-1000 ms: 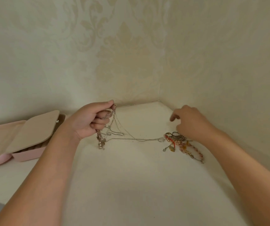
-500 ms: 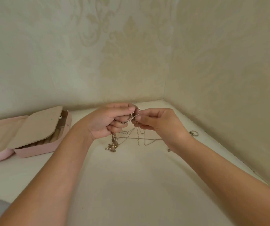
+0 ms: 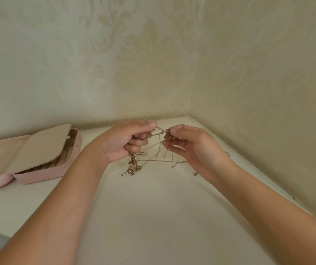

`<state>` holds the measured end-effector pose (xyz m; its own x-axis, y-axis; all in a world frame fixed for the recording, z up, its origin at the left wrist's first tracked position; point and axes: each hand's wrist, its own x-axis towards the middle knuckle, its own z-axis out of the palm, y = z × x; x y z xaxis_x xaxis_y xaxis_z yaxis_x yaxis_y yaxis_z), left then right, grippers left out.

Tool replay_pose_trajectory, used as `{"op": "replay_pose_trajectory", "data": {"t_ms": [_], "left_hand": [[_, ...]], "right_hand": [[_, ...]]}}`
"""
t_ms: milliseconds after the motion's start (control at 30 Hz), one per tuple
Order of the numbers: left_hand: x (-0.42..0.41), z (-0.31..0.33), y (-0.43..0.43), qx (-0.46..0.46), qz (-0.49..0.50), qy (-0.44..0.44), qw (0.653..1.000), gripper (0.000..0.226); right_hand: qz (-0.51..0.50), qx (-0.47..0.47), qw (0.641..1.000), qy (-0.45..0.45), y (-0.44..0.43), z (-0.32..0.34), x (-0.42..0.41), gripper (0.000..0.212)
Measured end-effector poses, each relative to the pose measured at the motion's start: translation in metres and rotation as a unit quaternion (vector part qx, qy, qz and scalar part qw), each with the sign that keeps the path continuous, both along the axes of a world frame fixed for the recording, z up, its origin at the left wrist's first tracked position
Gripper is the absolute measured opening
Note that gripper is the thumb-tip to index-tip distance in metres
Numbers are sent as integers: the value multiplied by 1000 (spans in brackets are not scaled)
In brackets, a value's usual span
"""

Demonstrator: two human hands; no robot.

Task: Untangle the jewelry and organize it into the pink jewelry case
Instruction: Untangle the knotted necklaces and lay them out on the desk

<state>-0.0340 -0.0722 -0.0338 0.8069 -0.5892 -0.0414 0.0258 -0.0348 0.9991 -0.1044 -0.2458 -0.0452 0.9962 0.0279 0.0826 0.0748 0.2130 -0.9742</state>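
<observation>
Over a cream counter in a wallpapered corner, the tangled chains are gripped in the curled left hand and pinched by the right hand, well apart from the open pink jewelry case, and knots could be tightened if pulled hard.

Pink case, beige lining; cream damask wallpaper; gold chains.

The right hand, earlier over the colourful pile, now pinches the tangled chains beside the left hand; both hands draw slightly apart, seemingly stretching one strand.
</observation>
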Motion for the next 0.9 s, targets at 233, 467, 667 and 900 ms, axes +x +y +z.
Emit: {"op": "replay_pose_trajectory", "data": {"t_ms": [233, 467, 667, 900], "left_hand": [[-4, -4, -11, -1, -33, 4, 999, 33], [-3, -1, -10, -171, -20, 82, 982, 23], [-12, 4, -12, -141, -36, 105, 984, 34], [-18, 4, -15, -100, -98, 102, 985, 42]], "right_hand": [[62, 188, 978, 61, 7, -1, 3, 1], [42, -2, 998, 54, -1, 2, 3, 20], [30, -56, 998, 14, -1, 0, -1, 13], [32, -62, 998, 3, -2, 2, -2, 26]]}}
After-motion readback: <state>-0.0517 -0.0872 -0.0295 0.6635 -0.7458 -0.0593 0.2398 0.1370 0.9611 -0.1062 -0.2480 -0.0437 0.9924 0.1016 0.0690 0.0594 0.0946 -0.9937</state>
